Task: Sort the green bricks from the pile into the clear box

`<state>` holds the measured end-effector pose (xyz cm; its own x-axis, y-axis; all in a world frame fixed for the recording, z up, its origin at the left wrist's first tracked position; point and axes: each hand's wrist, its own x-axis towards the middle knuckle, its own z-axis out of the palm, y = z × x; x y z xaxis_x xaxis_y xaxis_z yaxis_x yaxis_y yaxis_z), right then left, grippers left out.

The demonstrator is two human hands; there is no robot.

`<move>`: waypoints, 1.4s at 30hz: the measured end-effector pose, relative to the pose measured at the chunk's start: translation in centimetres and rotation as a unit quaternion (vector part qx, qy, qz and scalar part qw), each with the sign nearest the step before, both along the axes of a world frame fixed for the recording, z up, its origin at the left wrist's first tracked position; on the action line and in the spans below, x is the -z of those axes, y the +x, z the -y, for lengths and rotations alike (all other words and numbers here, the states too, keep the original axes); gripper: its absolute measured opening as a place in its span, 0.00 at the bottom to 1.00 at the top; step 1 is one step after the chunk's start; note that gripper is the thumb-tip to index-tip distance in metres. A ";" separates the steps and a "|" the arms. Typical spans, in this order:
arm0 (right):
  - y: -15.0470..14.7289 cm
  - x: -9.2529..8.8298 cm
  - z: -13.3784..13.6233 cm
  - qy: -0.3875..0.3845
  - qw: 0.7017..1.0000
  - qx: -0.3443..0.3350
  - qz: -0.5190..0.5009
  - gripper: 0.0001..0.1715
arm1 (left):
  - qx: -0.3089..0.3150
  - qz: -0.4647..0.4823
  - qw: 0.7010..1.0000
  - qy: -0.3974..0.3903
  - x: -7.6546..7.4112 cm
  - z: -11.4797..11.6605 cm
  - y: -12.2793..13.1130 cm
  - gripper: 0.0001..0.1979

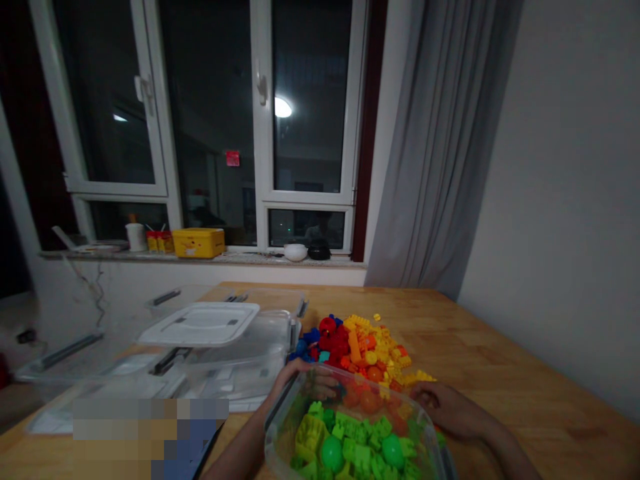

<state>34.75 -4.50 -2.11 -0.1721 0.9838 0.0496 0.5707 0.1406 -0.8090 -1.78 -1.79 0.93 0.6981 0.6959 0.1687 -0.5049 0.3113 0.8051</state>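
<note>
In front of me is a clear plastic storage box point(274, 433) with green toy building blocks point(357, 433) and green balls inside. My left hand point(305, 373) reaches round its far left corner, fingers bent along the far wall and partly seen through the plastic. Just beyond the box lies a heap of yellow and orange blocks point(383, 347), with red blocks point(334, 340) and blue blocks point(310, 337) on its left. My right hand point(445, 403) is at the box's far right corner, beside the heap's near edge. Its fingers are curled; what they hold, if anything, is hidden.
Several clear boxes point(250, 340) and a white lid point(200, 325) are stacked on the left of the wooden table point(525, 393). A pixelated patch covers the lower left. A yellow box point(199, 243), a white bowl point(295, 252) and a black bowl point(319, 251) stand on the windowsill.
</note>
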 end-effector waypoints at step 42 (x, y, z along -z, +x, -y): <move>-2.8 -3.5 3.0 -0.021 0.941 -0.037 -0.336 0.22 | -0.063 0.009 0.998 0.000 -1.1 1.9 0.1 0.17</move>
